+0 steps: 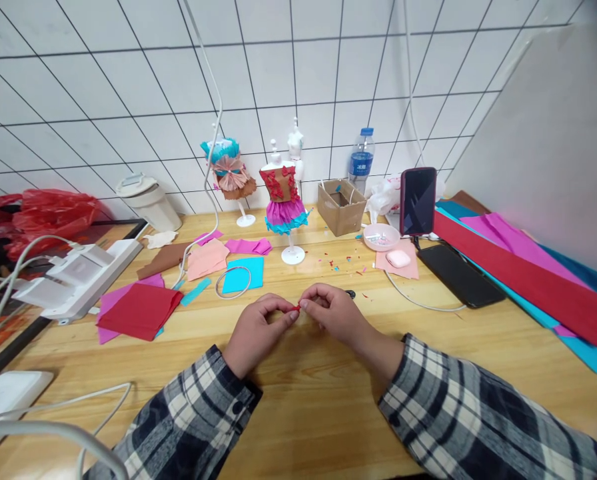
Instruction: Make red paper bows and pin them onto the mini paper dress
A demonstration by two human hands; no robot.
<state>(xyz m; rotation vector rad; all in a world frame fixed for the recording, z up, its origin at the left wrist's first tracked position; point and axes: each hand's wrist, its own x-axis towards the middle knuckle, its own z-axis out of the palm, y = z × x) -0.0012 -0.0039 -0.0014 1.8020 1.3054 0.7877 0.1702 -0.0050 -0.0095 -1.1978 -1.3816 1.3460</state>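
Both hands meet above the middle of the wooden table. My left hand (262,328) pinches a small piece of red paper (296,308) between thumb and forefinger. Its other end is pinched by my right hand (337,316). Just behind stands a small dress form (284,208) on a white stand, dressed in a brown top with red paper pieces, a magenta skirt and a blue hem. The dark handle of a tool (351,294), perhaps scissors, shows partly behind my right hand.
Stacked paper squares (141,311) lie left, with a metal ring (233,283) on blue paper. Behind are another dressed form (228,170), a cardboard box (341,208) and a bottle (361,157). Right are a pink dish (381,237), phones (461,273) and long paper strips (523,280).
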